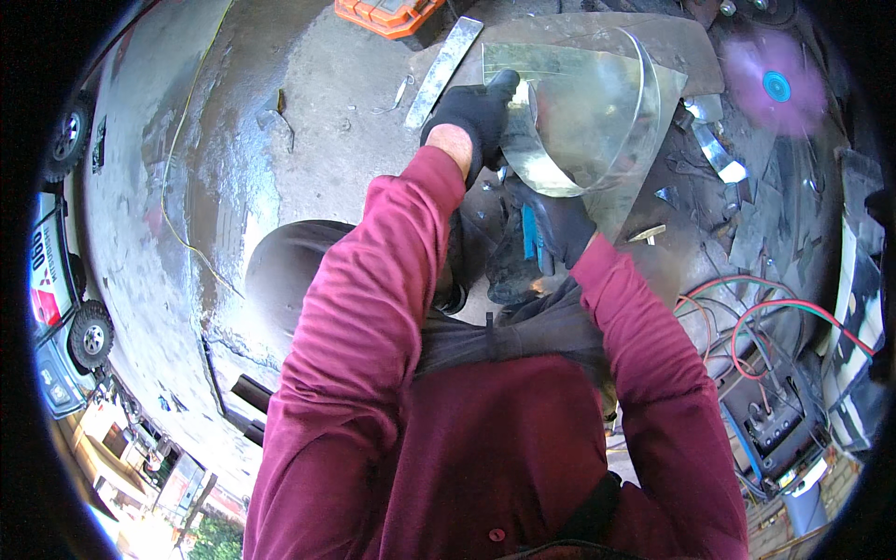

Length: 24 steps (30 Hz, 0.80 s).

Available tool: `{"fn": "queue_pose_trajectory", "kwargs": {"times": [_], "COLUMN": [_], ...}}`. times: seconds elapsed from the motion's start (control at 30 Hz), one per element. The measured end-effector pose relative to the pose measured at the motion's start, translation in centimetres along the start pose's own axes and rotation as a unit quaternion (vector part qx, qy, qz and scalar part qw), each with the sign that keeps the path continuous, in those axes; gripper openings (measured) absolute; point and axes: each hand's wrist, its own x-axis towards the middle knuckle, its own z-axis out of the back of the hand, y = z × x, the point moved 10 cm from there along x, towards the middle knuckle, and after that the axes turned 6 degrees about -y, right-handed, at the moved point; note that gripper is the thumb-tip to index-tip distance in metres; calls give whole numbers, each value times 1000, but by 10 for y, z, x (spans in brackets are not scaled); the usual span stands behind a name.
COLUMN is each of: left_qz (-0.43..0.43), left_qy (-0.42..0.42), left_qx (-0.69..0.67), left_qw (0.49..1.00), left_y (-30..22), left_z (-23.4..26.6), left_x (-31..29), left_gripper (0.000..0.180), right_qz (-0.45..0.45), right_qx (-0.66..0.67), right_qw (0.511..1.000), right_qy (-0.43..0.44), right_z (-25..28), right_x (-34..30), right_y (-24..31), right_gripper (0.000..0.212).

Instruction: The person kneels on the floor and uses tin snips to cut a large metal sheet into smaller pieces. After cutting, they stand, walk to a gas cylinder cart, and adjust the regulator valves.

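Left hand [476, 117], upper middle of the frame: we read it as closed on the near edge of a curved sheet-metal strip [539, 170], thumb lying up along the rim. The strip loops around in the upper right-of-centre, above a flat metal sheet [509, 61]; we can't tell if the two are joined. Our guess: the left hand holds that edge to steady the springy loop and keep it clear of the other hand.

Right hand [560, 226], centre: wrapped around blue-handled snips [532, 235], handles showing below the palm. Blades hidden, so we can't say whether they touch metal. Gloves on both, probably against sharp edges.

Containers: we get one, an orange-lidded toolbox [390, 13] at the top edge, cut off by the frame. Lid looks down; contents not visible.

Loose around: flat metal strip [445, 75] left of the loop, hammer [647, 233] right of centre, within easy reach we'd say, offcuts [717, 154] upper right, blurred fan [776, 87] beyond.
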Motion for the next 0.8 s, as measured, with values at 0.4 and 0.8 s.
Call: {"fn": "queue_pose_trajectory", "kwargs": {"times": [0.4,0.8], "left_qz": [-128,-45], "left_qy": [-91,-44], "left_qx": [16,2], "left_qw": [987,998], "left_y": [-22,-24], "left_z": [11,11], "left_x": [10,1], "left_gripper": [68,66], "right_qz": [-149,-186], "right_qx": [301,436], "right_qw": [940,846], "right_qy": [65,245], "right_z": [-2,16], "right_x": [1,-5], "right_y": [17,28], "right_gripper": [30,32]}}
